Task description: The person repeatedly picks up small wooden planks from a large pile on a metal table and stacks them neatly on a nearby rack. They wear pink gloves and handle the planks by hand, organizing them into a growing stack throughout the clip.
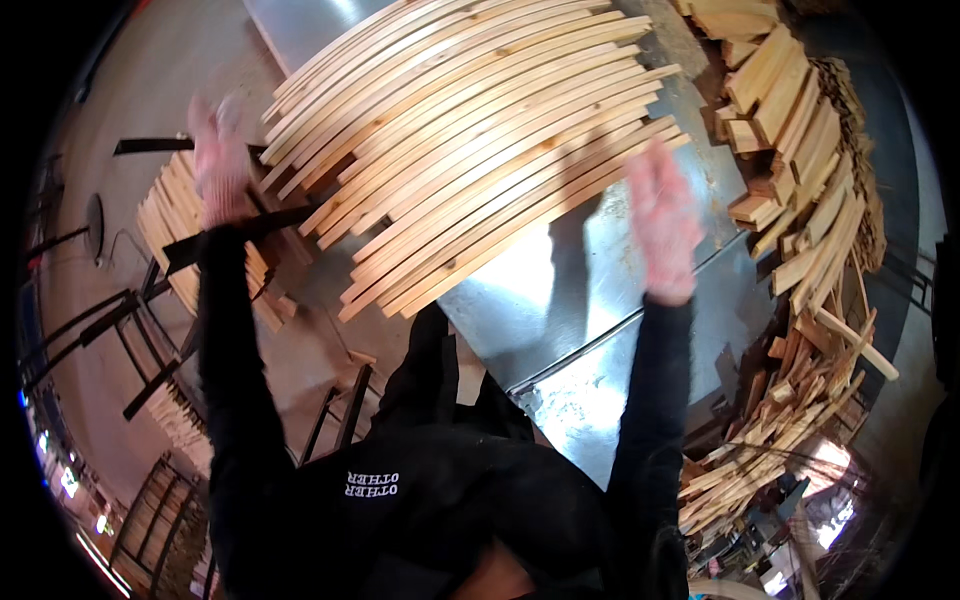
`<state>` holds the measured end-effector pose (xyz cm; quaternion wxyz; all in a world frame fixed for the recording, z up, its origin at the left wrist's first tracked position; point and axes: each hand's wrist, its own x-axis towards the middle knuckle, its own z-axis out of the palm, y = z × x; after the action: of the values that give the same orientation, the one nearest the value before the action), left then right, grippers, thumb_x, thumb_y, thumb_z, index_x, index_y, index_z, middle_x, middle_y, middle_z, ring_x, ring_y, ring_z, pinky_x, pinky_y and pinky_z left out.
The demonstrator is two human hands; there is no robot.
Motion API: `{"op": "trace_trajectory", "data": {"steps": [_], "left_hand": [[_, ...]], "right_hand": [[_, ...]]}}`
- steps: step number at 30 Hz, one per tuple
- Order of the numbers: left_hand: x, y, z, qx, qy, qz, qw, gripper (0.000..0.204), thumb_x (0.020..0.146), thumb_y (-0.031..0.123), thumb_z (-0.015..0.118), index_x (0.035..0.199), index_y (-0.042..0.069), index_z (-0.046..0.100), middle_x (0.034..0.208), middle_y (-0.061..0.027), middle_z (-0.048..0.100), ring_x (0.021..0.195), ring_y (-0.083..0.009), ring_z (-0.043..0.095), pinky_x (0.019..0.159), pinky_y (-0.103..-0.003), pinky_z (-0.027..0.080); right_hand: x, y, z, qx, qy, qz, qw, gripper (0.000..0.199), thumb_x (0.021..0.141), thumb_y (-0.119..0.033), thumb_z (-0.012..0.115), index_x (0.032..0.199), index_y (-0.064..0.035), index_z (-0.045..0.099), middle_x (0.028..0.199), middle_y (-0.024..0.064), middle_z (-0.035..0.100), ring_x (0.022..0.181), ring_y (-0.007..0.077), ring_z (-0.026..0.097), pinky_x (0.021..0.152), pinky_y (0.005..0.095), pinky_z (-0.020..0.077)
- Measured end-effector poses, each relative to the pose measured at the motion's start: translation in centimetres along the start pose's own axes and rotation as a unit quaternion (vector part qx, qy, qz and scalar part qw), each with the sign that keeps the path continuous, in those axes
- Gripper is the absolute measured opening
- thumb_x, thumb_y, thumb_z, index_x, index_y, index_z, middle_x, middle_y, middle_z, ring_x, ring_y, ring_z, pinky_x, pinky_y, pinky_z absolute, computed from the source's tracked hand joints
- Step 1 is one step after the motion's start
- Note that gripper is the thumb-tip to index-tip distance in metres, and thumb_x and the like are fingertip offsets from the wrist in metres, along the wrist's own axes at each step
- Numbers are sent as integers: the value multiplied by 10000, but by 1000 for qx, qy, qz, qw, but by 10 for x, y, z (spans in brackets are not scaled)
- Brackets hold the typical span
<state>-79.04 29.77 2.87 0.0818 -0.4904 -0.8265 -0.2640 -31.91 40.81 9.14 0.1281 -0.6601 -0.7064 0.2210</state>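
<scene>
Metal table (560, 300) carrying a fanned stack of long wooden slats (470, 140).
Head view: left hand (220, 160) raised at the stack's left edge, right hand (662, 225) at its right end over bare metal, both blurred with fingers extended and holding nothing. Offcut pile (800, 210) lines the table's right edge; a second slat bundle (190, 230) sits left.

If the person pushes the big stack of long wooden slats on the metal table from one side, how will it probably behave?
The wooden slats already lie fanned out, so the layers would probably slide apart rather than move together. The shiny metal table looks smooth, so the bottom slats may slip easily. Each slat looks thin and long, probably light and slightly flexible.
</scene>
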Motion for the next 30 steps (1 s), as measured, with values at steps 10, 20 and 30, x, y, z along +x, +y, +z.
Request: {"op": "trace_trajectory", "data": {"steps": [10,20,30], "left_hand": [[-279,56,-7,-619,-162,-420,643,1039,871,812,402,1584,76,228,1542,-148,391,1426,-260,366,1163,-402,300],[-334,165,-148,-181,-472,-96,857,926,803,323,687,1570,116,212,1330,-185,570,1186,-344,603,936,-442,504],[-270,151,-85,-407,-330,-72,849,788,863,575,634,1397,15,486,1191,-189,618,1158,-322,599,978,-410,485]], "right_hand": [[99,46,49,-225,85,-37,970,777,934,-576,549,1465,-29,399,1267,209,632,1211,326,588,1081,512,375],[-41,-86,-5,381,121,-213,892,494,993,-315,598,1350,12,498,1264,167,572,1129,238,566,990,356,468],[-215,22,56,778,-74,82,619,875,768,-708,699,1391,-124,507,1101,78,656,712,127,579,579,262,523]]}}
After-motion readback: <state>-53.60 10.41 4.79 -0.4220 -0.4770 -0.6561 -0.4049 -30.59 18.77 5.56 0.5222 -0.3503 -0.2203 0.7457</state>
